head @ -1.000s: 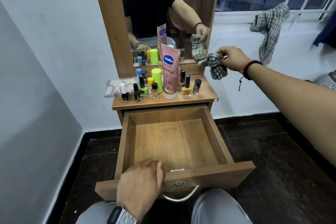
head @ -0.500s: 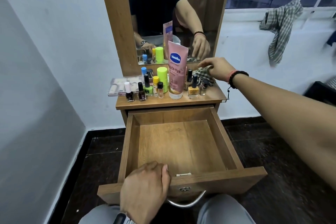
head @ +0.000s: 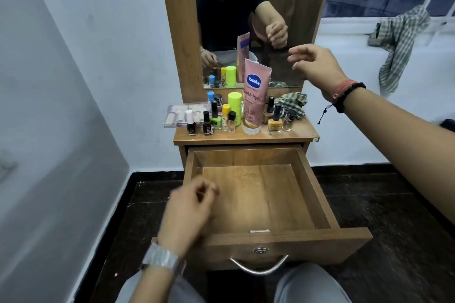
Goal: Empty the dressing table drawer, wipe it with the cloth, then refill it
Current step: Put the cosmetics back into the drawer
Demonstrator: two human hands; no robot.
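Note:
The wooden drawer (head: 317, 194) of the dressing table stands pulled out, holding only a small pale stick (head: 259, 231) by its front wall. The checked cloth (head: 293, 103) lies crumpled at the back right of the table top (head: 246, 139). A pink Vaseline tube (head: 254, 101), nail polish bottles (head: 274, 122), a green stick (head: 234, 103) and a makeup palette (head: 182, 115) stand on the top. My right hand (head: 317, 66) hovers above the cloth, fingers loosely bent, holding nothing. My left hand (head: 189, 211) floats over the drawer's left front corner, fingers loosely curled, empty.
A mirror (head: 290, 7) rises behind the table top. A second checked cloth (head: 398, 42) hangs from the window ledge at right. A white wall (head: 61, 106) runs close along the left. Dark floor (head: 394, 204) surrounds the drawer, and my knees (head: 312, 288) sit below its metal handle (head: 258, 268).
My right hand set the checked cloth down on the table top, let go and lifted away. My left hand came off the drawer's front edge and now hovers.

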